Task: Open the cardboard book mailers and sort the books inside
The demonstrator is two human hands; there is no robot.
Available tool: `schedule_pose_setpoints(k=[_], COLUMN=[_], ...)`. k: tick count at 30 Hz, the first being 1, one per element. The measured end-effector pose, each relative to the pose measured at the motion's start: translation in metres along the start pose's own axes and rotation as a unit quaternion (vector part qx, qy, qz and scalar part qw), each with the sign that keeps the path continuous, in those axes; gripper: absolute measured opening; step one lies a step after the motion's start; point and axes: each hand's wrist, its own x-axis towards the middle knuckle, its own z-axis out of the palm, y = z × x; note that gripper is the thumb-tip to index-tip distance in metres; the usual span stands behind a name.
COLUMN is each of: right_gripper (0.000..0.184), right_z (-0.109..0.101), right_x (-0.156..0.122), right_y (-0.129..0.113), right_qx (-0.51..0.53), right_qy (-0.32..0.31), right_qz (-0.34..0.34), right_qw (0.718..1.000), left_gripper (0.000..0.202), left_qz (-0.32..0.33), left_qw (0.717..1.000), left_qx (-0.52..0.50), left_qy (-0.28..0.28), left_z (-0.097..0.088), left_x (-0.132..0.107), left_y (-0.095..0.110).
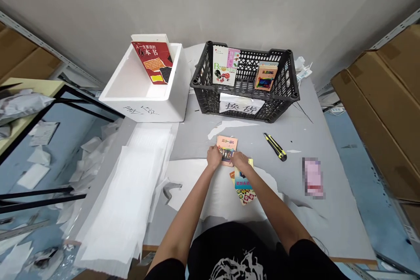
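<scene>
A small pink-orange book lies in the middle of the table, its cover facing up. My left hand grips its left edge, and my right hand grips the lower right edge with bent fingers. Under my right wrist are several other small books, the top one a blue-and-yellow book. A patterned book sticks out below it, and my right forearm hides part of this pile.
A white foam box holding a red book stands back left. Beside it, a black crate contains several books. White sheets are stacked left. A yellow-black utility knife and a blurred pink item lie right.
</scene>
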Motion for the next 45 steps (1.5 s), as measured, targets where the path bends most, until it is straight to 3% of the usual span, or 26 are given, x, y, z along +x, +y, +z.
schedule_pose_setpoints(k=[5,9,14,17,21,23,24,25,27,29,30,32,35,38,42,45], right_gripper=[0.026,0.038,0.050,0.038,0.010,0.013,0.015,0.019,0.029,0.039,0.041,0.042,0.041,0.040,0.038,0.036], right_z=[-0.003,-0.009,-0.005,-0.007,-0.029,-0.045,-0.052,-0.058,-0.064,-0.063,-0.060,-0.049,-0.031,-0.017,-0.012,-0.012], right_x=[-0.012,-0.033,-0.050,-0.055,-0.069,-0.082,-0.089,-0.096,-0.111,-0.124,-0.130,-0.140,-0.151,-0.157,-0.159,-0.160], right_y=[0.009,0.043,0.081,0.093,0.123,0.142,0.149,0.153,0.150,0.133,0.120,0.092,0.055,0.036,0.032,0.032], right_qx=[-0.025,-0.048,-0.064,-0.039,0.018,0.135,0.239,0.361,0.586,0.708,0.743,0.787,0.825,0.844,0.852,0.841], right_qy=[0.030,0.088,0.067,0.067,0.029,0.008,0.003,0.005,0.036,0.093,0.121,0.151,0.127,0.076,0.024,0.031], right_qz=[0.004,-0.025,-0.049,-0.040,-0.058,-0.084,-0.096,-0.104,-0.101,-0.090,-0.088,-0.089,-0.091,-0.089,-0.088,-0.103], right_qw=[0.999,0.995,0.995,0.996,0.998,0.987,0.966,0.927,0.803,0.694,0.652,0.591,0.544,0.523,0.515,0.530], left_gripper=[0.022,0.023,0.025,0.028,0.022,0.021,0.023,0.024,0.025,0.028,0.036,0.048,0.036,0.025,0.021,0.021], left_qz=[-0.073,-0.114,-0.111,-0.107,-0.104,-0.094,-0.085,-0.074,-0.052,-0.022,-0.003,0.080,0.171,0.207,0.266,0.291], left_qw=[0.995,0.984,0.972,0.970,0.971,0.972,0.972,0.972,0.970,0.963,0.957,0.917,0.920,0.936,0.938,0.934], left_qx=[-0.061,-0.128,-0.204,-0.216,-0.215,-0.215,-0.218,-0.222,-0.233,-0.266,-0.289,-0.392,-0.350,-0.262,-0.173,-0.149], left_qy=[-0.018,-0.047,-0.049,-0.036,-0.017,-0.004,0.006,0.017,0.037,0.035,0.023,-0.015,0.033,0.114,0.140,0.145], left_z=[0.002,0.006,0.019,0.030,0.037,0.034,0.031,0.028,0.020,0.013,0.010,0.005,-0.007,-0.021,-0.033,-0.040], left_x=[0.015,0.023,0.018,0.013,0.011,0.008,0.005,0.001,-0.016,-0.044,-0.061,-0.097,-0.140,-0.158,-0.160,-0.158], left_y=[-0.009,-0.010,0.003,0.014,0.027,0.033,0.036,0.039,0.044,0.051,0.055,0.067,0.087,0.100,0.101,0.100])
